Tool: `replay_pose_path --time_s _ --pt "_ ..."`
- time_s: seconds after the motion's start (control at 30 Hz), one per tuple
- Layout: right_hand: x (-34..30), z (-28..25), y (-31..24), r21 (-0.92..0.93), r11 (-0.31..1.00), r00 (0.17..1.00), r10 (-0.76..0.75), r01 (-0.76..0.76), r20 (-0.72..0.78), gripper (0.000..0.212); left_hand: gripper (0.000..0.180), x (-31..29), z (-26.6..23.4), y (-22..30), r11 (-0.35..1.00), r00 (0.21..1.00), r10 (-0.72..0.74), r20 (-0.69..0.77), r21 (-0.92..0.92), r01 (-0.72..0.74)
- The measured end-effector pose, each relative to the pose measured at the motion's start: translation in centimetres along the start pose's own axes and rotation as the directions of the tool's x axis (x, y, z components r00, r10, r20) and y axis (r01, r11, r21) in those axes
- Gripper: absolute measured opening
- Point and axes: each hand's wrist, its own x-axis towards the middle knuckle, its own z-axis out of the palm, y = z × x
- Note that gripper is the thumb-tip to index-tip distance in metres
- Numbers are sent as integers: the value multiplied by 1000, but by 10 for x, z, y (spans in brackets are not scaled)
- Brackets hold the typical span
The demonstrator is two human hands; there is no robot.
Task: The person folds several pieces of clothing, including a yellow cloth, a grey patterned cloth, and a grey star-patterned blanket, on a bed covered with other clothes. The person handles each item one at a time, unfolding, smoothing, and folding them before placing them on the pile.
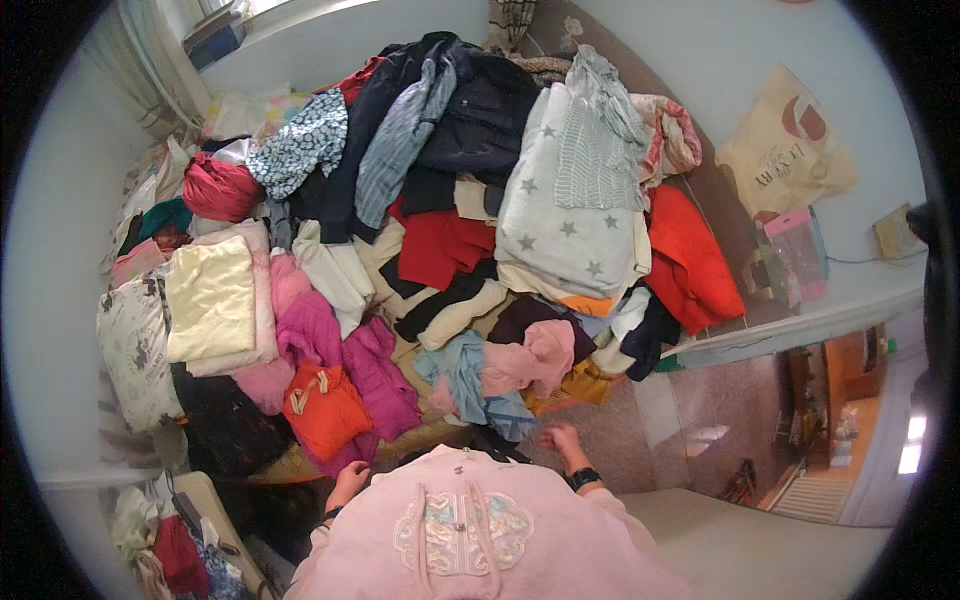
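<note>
My left hand point(350, 478) hangs low by my side, near the orange folded garment point(327, 410) and a magenta puffer jacket point(375, 380). Nothing shows in it, and its fingers look loosely apart. On the other side, my right hand point(563, 440) is also bare, fingers apart, just off the front edge of the heap. Closest to it lie a light blue cloth point(457, 365), a pink garment point(530, 355) and a mustard-yellow piece point(572, 388). Neither hand visibly touches any clothing. Dark bands circle both wrists.
Clothes cover the bed: a folded star-patterned blanket point(560, 225), dark jackets point(480, 115), a red garment point(690, 260), a folded cream cloth point(212, 300). A chair point(215, 510) with clothes stands lower left. A beige tote bag point(785, 150) hangs on the right wall.
</note>
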Motion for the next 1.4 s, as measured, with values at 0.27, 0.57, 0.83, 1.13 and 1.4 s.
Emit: replay_pose_path --time_s 0.27,0.57,0.83,1.13,1.4 --pt "61 -38 -120 -66 956 958 -286 284 -18 21 26 -29 94 -26 974 976 -179 -121 -160 159" --pt "96 -3 -278 114 662 667 -745 741 -17 25 24 -58 137 -9 922 941 -311 -134 -283 265" --pt "150 54 -420 767 596 804 -565 240 187 50 24 -40 137 18 906 933 -334 -133 -318 279" --pt "142 68 -497 938 346 843 -511 23 168 18 25 -41 134 22 855 913 -379 -153 -435 282" --pt "-23 62 -472 715 499 591 -793 489 150 39 26 -49 75 83 633 961 -174 -213 -772 -57"
